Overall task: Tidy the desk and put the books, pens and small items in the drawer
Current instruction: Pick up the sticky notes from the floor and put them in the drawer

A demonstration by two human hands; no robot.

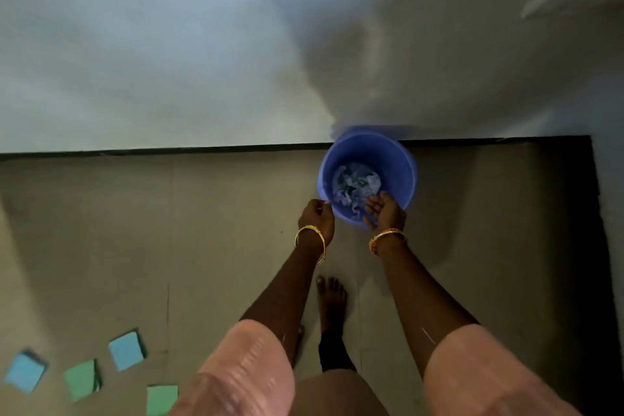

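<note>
Over bucket rim, near side: left hand (316,213), fingers curled, fingertips pinching a small pale scrap at the rim edge; scrap too small to identify. Gold bangle (310,241) on left wrist. Right hand (385,211) just beside, palm turned up and inward, fingers relaxed and apart, reaching over the rim into the bucket; nothing visibly gripped. Gold and red bangle (388,238) on right wrist. Both forearms extended forward, pink sleeves (243,371) at the elbows.

Blue bucket (398,159) upright on the floor, against the dark skirting line at the foot of the wall. Inside, at the bottom: heap of torn paper scraps (354,181), pale blue and white with some green specks. Detail blurred.

Below the hands: bare foot (332,300) on the beige tiled floor (202,230), between the two forearms.

Lower left of the floor, well apart from the bucket: four small square pads (126,349), two light blue, two green, lying flat and separate from one another. No table or drawer in view. Wall above pale, motion-blurred.
</note>
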